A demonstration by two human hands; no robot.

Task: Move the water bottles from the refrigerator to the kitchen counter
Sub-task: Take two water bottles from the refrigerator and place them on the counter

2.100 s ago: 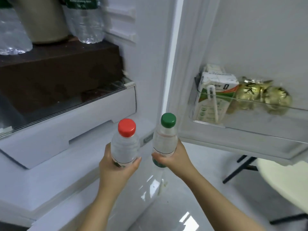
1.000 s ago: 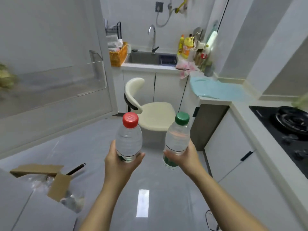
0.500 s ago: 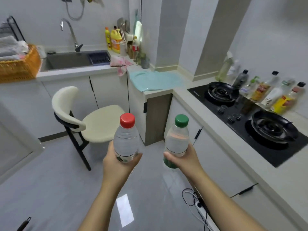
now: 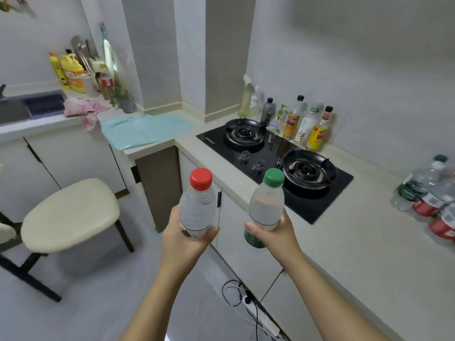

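Red-capped bottle [image 4: 197, 207] and green-capped bottle [image 4: 267, 205], both of clear plastic, are held upright in the air in the head view, over the floor just in front of the kitchen counter [image 4: 357, 242]. Both forearms reach forward from the bottom edge. The left hand [image 4: 183, 239] grips the lower part of the red-capped bottle, with the thumb curled across its front. The right hand [image 4: 275, 236] wraps the lower part of the green-capped bottle, which tilts slightly to the left and shows a green label band below the thumb. No writing on either label can be read.

On the counter at the far right, several more water bottles [image 4: 428, 190] lie and stand together, with dark green and red labels too blurred to read. A black gas hob [image 4: 270, 156] is set into the counter beyond the hands, with a row of condiment bottles [image 4: 302, 124] behind it whose labels are illegible. A cream chair [image 4: 71, 212] stands on the left. A teal cloth [image 4: 145, 129] lies on the corner worktop.
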